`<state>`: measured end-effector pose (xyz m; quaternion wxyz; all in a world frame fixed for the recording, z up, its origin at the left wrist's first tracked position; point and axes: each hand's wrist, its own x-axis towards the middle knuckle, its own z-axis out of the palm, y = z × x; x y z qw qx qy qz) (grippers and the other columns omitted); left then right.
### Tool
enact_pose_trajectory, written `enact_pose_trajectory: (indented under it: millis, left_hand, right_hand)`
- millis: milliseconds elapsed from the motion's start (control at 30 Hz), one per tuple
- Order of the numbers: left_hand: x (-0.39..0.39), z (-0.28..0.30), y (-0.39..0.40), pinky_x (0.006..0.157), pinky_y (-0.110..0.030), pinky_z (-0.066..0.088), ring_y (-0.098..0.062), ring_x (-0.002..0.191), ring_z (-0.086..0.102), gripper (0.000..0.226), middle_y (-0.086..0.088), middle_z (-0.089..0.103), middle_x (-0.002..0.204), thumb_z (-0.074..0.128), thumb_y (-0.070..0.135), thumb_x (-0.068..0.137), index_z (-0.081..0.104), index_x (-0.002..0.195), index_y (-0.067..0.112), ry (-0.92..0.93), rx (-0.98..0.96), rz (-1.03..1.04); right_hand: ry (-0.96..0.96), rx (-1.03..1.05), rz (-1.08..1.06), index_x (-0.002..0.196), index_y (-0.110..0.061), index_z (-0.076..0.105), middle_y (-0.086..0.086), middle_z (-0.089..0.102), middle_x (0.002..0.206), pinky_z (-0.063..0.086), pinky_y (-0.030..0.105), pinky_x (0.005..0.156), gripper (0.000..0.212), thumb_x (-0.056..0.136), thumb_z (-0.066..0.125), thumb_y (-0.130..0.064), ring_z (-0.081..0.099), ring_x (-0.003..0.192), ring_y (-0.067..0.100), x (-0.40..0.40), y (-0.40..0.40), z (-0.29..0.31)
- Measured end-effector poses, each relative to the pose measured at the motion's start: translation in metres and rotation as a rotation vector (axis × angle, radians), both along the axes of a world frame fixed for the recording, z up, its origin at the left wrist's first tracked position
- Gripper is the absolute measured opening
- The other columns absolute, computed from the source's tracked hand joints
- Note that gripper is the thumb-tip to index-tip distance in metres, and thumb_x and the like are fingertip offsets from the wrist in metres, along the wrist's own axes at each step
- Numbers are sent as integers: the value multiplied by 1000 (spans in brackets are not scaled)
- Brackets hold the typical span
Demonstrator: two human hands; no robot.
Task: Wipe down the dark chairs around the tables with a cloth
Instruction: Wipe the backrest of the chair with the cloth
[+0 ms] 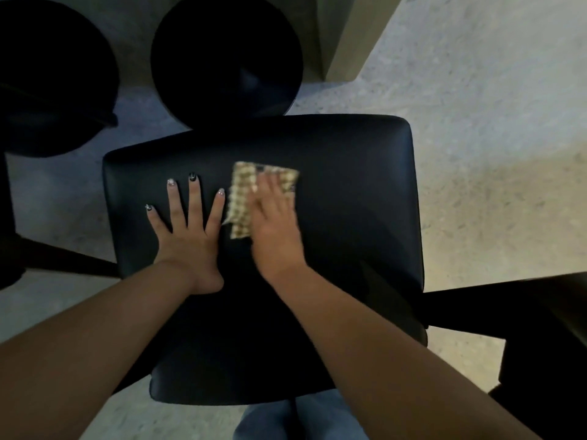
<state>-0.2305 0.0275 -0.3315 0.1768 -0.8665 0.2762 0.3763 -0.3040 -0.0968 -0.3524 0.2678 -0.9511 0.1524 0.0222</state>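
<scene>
A dark padded chair seat (pixel 349 192) fills the middle of the head view, seen from above. My left hand (pixel 187 230) lies flat on the seat's left part with its fingers spread and straight. Just to its right, my right hand (pixel 276 223) presses a tan checked cloth (pixel 243 198) flat against the seat; the hand is blurred. The cloth sticks out to the left of and beyond my right fingers. Both forearms reach in from the bottom of the frame.
Two round black bases or stools (pixel 225 55) (pixel 47 74) stand on the pale concrete floor (pixel 476 122) beyond the chair. A dark bar or chair part (pixel 508 306) runs to the right, another dark leg (pixel 63 258) to the left. A wall corner (pixel 346 36) rises at top centre.
</scene>
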Motion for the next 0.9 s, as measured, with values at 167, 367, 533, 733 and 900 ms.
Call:
enact_pose_trajectory:
  millis: [167, 367, 533, 733, 900]
  left_hand:
    - [0, -2, 2, 104, -73, -5, -49, 123, -49, 148, -22, -55, 135, 66, 59, 51, -54, 127, 19, -1, 4, 1]
    - [0, -1, 2, 103, -73, -9, -48, 122, -50, 148, -21, -56, 135, 67, 58, 51, -53, 128, 21, 13, 1, 13]
    - [0, 2, -2, 104, -73, -9, -48, 122, -51, 148, -21, -58, 133, 68, 60, 53, -56, 125, 21, 18, 11, 25]
    - [-2, 4, -3, 106, -73, -8, -48, 120, -52, 143, -21, -60, 130, 62, 66, 57, -58, 122, 20, 25, 21, 25]
    - [-2, 7, -6, 105, -72, -8, -48, 122, -50, 146, -21, -60, 130, 67, 59, 56, -56, 124, 21, 14, 30, 22]
  right_hand:
    - [-59, -1, 94, 132, 6, 49, 25, 40, 144, 18, 59, 114, 56, 77, 45, 11, 33, 136, 43, -11, -52, -2]
    - [68, -19, -781, 145, -1, 33, 22, 18, 155, 14, 38, 118, 70, 77, 45, 15, 12, 145, 35, -55, -143, -4]
    - [156, -85, -737, 146, 3, 24, 25, 10, 156, -1, 40, 119, 79, 72, 51, 8, 4, 146, 37, -64, -93, -6]
    - [113, 63, 99, 143, 4, 32, 20, 22, 154, 6, 56, 115, 65, 79, 44, 2, 0, 142, 31, -76, 30, 1]
    - [182, 84, 252, 143, 1, 35, 18, 26, 153, -8, 48, 113, 64, 81, 25, -9, 5, 142, 34, -88, -15, 6]
